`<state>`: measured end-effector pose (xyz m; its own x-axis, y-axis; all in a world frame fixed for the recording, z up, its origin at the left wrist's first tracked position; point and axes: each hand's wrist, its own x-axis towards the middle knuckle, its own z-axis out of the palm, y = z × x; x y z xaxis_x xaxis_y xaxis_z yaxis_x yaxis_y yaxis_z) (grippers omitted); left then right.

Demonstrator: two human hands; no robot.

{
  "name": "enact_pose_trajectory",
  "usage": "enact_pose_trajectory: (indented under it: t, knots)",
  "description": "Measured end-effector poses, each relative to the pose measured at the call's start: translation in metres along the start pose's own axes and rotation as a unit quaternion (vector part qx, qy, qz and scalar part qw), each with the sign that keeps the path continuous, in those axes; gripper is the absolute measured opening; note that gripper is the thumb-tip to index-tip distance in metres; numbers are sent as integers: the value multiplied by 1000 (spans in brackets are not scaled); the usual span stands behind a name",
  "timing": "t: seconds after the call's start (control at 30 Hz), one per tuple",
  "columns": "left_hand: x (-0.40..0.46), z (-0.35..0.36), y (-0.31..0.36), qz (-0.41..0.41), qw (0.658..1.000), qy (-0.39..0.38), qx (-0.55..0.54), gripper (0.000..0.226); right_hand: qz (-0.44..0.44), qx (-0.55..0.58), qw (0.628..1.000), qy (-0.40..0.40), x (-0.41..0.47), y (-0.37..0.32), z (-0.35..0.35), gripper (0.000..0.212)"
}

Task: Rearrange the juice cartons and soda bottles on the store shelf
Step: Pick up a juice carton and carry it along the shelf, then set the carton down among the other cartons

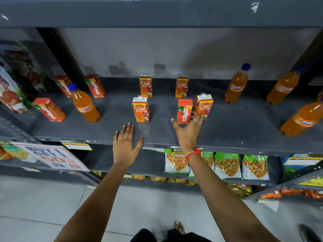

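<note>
On the grey shelf my right hand is wrapped around the lower part of an upright red Maaza carton, just left of a Real carton. Three more Real cartons stand upright: front left, back left and back right. My left hand lies flat and open on the shelf's front edge, holding nothing. Three Maaza cartons stand at the left beside an orange Fanta bottle. Three other Fanta bottles stand at the right.
Large juice cartons fill the neighbouring bay at far left. A "Buy 1 Get 1" sign hangs off the shelf edge. Snack bags line the shelf below. A black upright post divides the bays. A foot rests on the tiled floor.
</note>
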<state>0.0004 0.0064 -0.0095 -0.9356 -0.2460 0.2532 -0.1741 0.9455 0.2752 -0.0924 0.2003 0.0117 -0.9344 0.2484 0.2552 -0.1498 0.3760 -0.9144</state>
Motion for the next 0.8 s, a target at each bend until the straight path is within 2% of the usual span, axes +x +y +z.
enact_pose_trajectory:
  t: [0.17, 0.37, 0.6, 0.7, 0.8]
  knots:
    - [-1, -4, -11, 0, 1000, -10, 13, 75, 20, -25, 999, 36, 1, -4, 6, 51]
    - [0, -24, -68, -15, 1000, -11, 7, 78, 31, -44, 995, 79, -30, -12, 13, 43]
    - [2, -46, -141, -14, 1000, -12, 13, 79, 18, -28, 999, 37, -92, -43, 80, 47]
    - [7, -53, -168, -12, 1000, -11, 23, 83, 11, 1, 1000, 3, -102, -63, 120, 45]
    - [16, -59, -197, -26, 999, -1, 27, 77, -6, 18, 1000, -17, -99, -83, 158, 42]
